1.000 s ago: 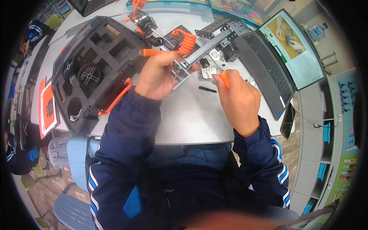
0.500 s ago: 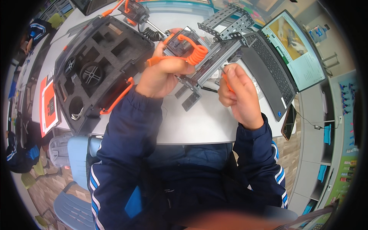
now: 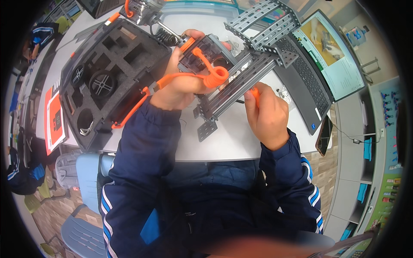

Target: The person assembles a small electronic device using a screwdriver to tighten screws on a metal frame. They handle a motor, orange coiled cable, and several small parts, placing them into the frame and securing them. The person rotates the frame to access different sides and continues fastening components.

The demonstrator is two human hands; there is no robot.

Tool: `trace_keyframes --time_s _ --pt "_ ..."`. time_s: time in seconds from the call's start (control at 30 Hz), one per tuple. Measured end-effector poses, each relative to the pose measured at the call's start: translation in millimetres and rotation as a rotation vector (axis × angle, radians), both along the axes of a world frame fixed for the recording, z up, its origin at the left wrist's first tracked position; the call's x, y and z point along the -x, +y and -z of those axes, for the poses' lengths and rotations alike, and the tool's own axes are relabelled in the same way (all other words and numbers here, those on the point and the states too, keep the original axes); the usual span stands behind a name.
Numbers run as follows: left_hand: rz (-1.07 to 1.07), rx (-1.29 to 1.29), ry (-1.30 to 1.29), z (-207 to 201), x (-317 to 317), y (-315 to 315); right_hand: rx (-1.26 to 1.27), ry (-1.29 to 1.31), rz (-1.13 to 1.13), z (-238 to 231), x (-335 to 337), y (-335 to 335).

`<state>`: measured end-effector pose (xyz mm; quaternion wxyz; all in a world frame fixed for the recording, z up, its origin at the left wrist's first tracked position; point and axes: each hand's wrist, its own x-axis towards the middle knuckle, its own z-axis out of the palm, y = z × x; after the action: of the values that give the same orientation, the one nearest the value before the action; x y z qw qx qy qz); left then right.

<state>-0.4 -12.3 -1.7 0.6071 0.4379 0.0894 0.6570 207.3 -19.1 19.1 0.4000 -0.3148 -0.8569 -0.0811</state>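
My left hand (image 3: 178, 84) is wrapped round a robot assembly of dark metal beams and clear-cased modules. Its grey rails (image 3: 243, 84) slant from lower left to upper right and end in a perforated metal frame (image 3: 269, 26). From the assembly's module (image 3: 202, 56) a coiled orange cable (image 3: 216, 76) loops over my left hand, its plug end hanging loose. My right hand (image 3: 269, 116) is closed round an orange-handled tool (image 3: 255, 95), probably a screwdriver, beside the rails; its tip is hidden. A rod runs from the assembly to another dark module (image 3: 144, 12) at upper left.
An open case (image 3: 129, 73) with foam cut-outs and black wheels (image 3: 103, 84) lies on the left of the white table (image 3: 219, 144). Close on the right stands an open laptop (image 3: 301, 77), with a phone (image 3: 324, 136) at the table edge. Orange-and-white printed sheets (image 3: 54, 118) lie at far left.
The assembly has tilted, its lower end swinging toward me and its perforated frame shifting right. The coiled cable has moved left and down. My right hand has turned, its back now facing up more.
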Motion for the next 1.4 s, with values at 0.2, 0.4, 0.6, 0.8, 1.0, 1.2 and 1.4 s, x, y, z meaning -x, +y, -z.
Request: trace_keyframes --time_s 0.2,0.4,0.6,0.8,1.0,1.2,1.4 --pt "0.086 0.025 -0.04 3 4 5 0.395 0.122 -0.107 -13 -6 -7" --pt "0.041 -0.037 0.023 6 3 8 0.594 0.201 -0.19 -18 -6 -9" --pt "0.014 0.05 0.006 1 5 7 0.371 0.149 -0.007 -13 4 -5" --pt "-0.152 0.086 0.089 -5 0 2 0.193 0.106 0.038 5 13 14" --pt "-0.128 0.09 0.143 -5 5 5 0.587 0.189 -0.133 10 5 20" --pt "-0.11 0.112 0.16 -1 8 8 0.996 0.315 -0.355 7 -1 24" --pt "0.016 0.172 0.126 8 13 13 1.464 0.462 -0.531 -2 -7 24"
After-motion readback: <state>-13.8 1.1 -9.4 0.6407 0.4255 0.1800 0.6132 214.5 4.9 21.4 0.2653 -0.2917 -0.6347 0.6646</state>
